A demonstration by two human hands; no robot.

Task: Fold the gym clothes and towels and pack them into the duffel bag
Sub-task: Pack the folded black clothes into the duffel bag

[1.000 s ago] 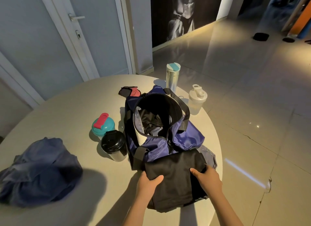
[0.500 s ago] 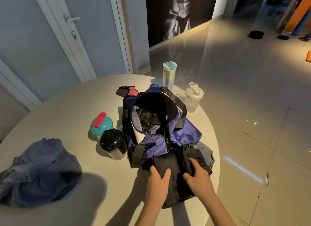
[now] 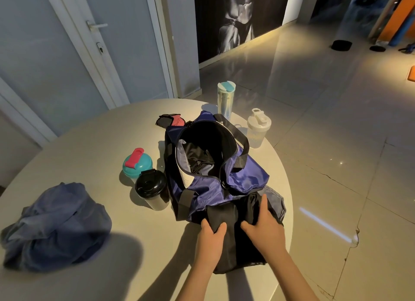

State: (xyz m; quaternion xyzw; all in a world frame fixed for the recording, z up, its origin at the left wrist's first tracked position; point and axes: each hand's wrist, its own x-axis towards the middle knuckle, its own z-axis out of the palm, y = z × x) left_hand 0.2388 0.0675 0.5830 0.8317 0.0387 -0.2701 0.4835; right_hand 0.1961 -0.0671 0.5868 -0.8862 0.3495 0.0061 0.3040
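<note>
A blue duffel bag [image 3: 242, 177] lies open on the round table [image 3: 89, 157], dark cloth showing inside it. In front of the bag sits a black garment [image 3: 229, 217], bunched into a narrow fold near the table's front edge. My left hand [image 3: 210, 238] grips its left side, thumb over the cloth. My right hand [image 3: 263, 229] holds the right side, fingers spread over the fold. A crumpled blue garment [image 3: 56, 226] lies at the table's left. Some grey cloth [image 3: 275, 199] shows under the black garment by the bag.
A teal shaker with a red lid [image 3: 137, 164] and a black-lidded cup [image 3: 152, 188] stand left of the bag. A tall clear bottle [image 3: 225, 101] and a white shaker [image 3: 258, 128] stand behind it. Black and red gloves [image 3: 170, 120] lie beyond. Tiled floor lies to the right.
Both hands have drawn together, gathering the black garment from a wide flat shape into a narrower fold.
</note>
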